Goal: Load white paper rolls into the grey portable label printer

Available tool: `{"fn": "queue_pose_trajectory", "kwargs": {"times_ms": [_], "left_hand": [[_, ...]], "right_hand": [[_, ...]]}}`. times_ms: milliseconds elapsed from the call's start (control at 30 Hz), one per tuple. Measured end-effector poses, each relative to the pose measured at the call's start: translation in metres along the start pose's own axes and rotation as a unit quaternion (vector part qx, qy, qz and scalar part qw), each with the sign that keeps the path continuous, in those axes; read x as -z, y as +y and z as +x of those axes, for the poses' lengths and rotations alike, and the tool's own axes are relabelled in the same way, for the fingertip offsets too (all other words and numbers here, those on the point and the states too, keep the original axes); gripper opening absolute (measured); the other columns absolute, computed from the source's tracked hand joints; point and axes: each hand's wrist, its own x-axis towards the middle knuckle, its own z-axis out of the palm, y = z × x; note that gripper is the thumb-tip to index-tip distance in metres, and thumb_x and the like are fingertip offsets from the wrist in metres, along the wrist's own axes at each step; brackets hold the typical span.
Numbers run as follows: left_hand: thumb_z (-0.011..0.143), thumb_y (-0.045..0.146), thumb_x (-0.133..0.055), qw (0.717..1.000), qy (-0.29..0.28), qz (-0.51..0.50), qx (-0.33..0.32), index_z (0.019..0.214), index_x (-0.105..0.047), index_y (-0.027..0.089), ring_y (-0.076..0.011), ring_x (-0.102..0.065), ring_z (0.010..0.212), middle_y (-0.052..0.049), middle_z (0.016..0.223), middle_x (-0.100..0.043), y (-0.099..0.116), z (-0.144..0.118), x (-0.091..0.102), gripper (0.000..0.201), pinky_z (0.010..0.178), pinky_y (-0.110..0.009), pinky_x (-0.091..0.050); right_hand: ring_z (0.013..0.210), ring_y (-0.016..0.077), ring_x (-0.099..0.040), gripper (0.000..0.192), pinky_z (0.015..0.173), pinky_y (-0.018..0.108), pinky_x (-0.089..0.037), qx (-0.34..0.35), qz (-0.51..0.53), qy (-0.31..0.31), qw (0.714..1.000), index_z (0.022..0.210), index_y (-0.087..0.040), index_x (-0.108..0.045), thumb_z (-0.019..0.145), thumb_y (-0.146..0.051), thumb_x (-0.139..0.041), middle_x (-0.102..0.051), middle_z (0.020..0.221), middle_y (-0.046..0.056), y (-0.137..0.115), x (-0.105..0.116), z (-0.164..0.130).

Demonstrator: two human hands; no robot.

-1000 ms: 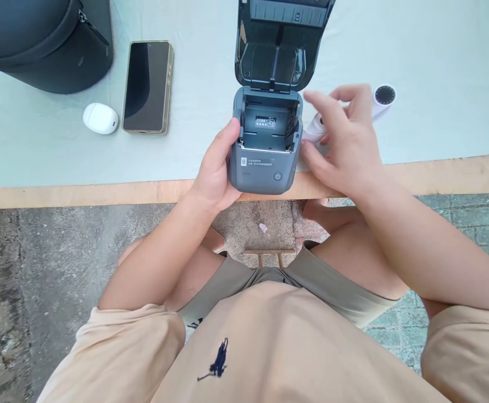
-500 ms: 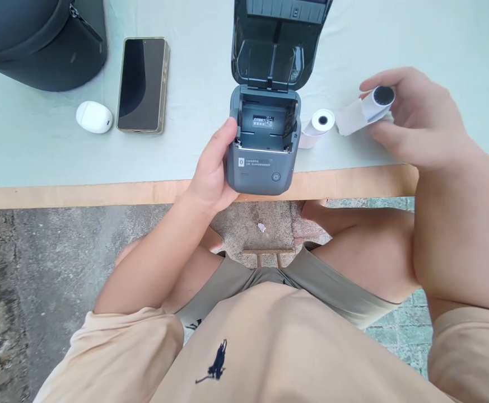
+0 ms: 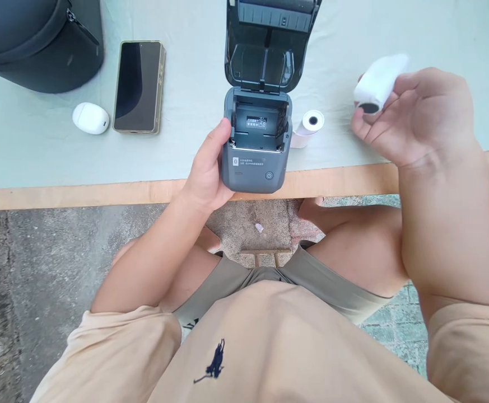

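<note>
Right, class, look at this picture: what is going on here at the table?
A seated person steadies a small grey printer at the table's edge with the left hand; its lid is flipped open and the paper bay is empty. The right hand holds a white paper roll lifted off the table. A second roll lies beside the printer. A phone lies further left.
</note>
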Motion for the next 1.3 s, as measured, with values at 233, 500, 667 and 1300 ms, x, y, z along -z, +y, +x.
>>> {"fn": "queue_pose_trajectory", "kwargs": {"times_ms": [233, 500, 667, 1300], "left_hand": [[0.103, 0.060, -0.054, 1.000, 0.016, 0.011, 0.007, 0.115, -0.078, 0.021, -0.0333, -0.067, 0.144, -0.008, 0.121, -0.082, 0.003, -0.003, -0.003, 0.047, 0.115, -0.047, -0.062], [0.102, 0.060, -0.057, 1.000, 0.009, 0.024, 0.003, 0.113, -0.079, 0.022, -0.0327, -0.067, 0.144, -0.007, 0.125, -0.082, 0.005, -0.004, -0.005, 0.046, 0.115, -0.045, -0.063], [0.104, 0.063, -0.054, 0.999, 0.007, 0.032, 0.008, 0.112, -0.078, 0.023, -0.0308, -0.071, 0.139, -0.005, 0.119, -0.084, 0.006, -0.006, -0.009, 0.047, 0.111, -0.043, -0.065], [0.099, 0.050, -0.072, 0.999, -0.023, -0.043, 0.013, 0.109, -0.067, 0.024, -0.0218, -0.077, 0.102, -0.001, 0.104, -0.076, -0.001, -0.006, -0.008, 0.028, 0.088, -0.033, -0.066]], "right_hand": [[0.095, 0.0192, -0.075, 0.055, 0.080, 0.037, -0.064, -0.006, 0.060, 0.054, 0.997, 0.116, -0.033, -0.073, 0.066, -0.017, -0.090, -0.072, 0.108, 0.003, -0.004, -0.032, -0.016], [0.103, 0.0247, -0.073, 0.048, 0.083, 0.038, -0.067, -0.015, 0.113, 0.136, 0.984, 0.095, -0.027, -0.073, 0.050, -0.026, -0.088, -0.074, 0.104, 0.006, -0.024, -0.071, -0.026], [0.085, 0.0165, -0.072, 0.034, 0.069, 0.033, -0.063, 0.099, 0.017, 0.157, 0.982, 0.098, -0.033, -0.079, 0.066, -0.027, -0.088, -0.072, 0.098, -0.002, -0.043, -0.113, -0.046], [0.091, 0.0274, -0.073, 0.011, 0.071, 0.044, -0.054, 0.420, -0.498, 0.034, 0.758, 0.090, -0.029, -0.060, 0.091, -0.020, -0.067, -0.076, 0.098, 0.000, -0.037, -0.189, -0.063]]}}
